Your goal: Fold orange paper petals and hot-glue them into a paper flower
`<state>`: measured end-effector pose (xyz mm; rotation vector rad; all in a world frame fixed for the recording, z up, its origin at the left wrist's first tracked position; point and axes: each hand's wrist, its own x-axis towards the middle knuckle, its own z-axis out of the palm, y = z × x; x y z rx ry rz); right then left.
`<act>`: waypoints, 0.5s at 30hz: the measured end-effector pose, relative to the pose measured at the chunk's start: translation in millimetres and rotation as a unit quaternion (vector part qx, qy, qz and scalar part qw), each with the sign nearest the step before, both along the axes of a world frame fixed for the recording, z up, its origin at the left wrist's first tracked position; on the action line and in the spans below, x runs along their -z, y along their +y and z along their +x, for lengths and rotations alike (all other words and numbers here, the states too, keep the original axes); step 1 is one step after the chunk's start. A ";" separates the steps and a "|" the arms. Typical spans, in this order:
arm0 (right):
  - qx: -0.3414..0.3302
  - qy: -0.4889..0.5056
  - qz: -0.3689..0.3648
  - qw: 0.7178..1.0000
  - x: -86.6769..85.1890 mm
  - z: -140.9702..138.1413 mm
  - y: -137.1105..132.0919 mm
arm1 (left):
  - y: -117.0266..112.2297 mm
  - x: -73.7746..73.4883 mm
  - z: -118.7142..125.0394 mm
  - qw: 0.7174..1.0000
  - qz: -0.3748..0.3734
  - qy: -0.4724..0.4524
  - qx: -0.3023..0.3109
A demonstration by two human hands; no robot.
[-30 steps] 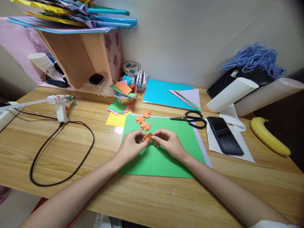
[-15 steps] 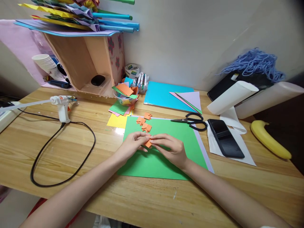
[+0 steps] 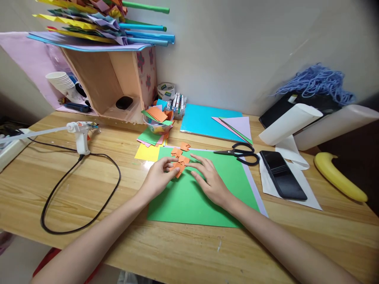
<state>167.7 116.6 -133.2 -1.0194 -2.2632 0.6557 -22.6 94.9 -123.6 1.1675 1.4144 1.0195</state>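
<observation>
Between the fingers of my left hand [image 3: 160, 173] is a small folded orange paper piece [image 3: 179, 170], pinched at its left side by thumb and fingers. My right hand [image 3: 210, 177] is open just to the right of that piece, its fingers apart; one fingertip is close to the paper, and I cannot tell whether it touches. Beyond them lie other folded orange pieces, one [image 3: 184, 160] right behind the held piece, another [image 3: 177, 152] and a third [image 3: 185, 146] farther back. All are over the green paper sheet [image 3: 207, 209].
Black scissors [image 3: 237, 152] lie at the sheet's back right. A phone [image 3: 282, 174] and a banana [image 3: 340, 177] are to the right. A glue gun [image 3: 83, 138] with its looped cable [image 3: 44, 207] occupies the left. Behind stand a bowl of paper pieces [image 3: 158, 124] and a cardboard box [image 3: 146, 79].
My right hand has let go of the orange piece and its fingers have spread. My left hand has moved the piece slightly left and away from me, close to the other folded pieces.
</observation>
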 end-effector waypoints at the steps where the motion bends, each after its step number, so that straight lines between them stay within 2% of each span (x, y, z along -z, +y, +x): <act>1: -0.004 -0.027 -0.001 1.000 1.7 -1.0 1.5 | 0.1 0.8 -0.4 1.000 0.004 0.010 0.001; 4: -0.031 -0.086 0.012 0.996 6.3 -3.4 4.0 | 1.4 4.2 -1.9 1.000 0.006 0.023 -0.003; 7: -0.041 -0.101 0.030 0.994 7.1 -4.5 3.7 | 3.8 7.4 -4.3 0.999 0.008 0.034 -0.021; 11: -0.035 -0.053 0.033 0.997 4.1 -3.7 1.6 | 5.5 6.9 -7.2 0.997 0.035 0.046 -0.042; 15: -0.038 0.010 0.026 0.999 3.1 -1.0 0.3 | 4.8 3.6 -6.8 0.997 0.061 0.043 -0.033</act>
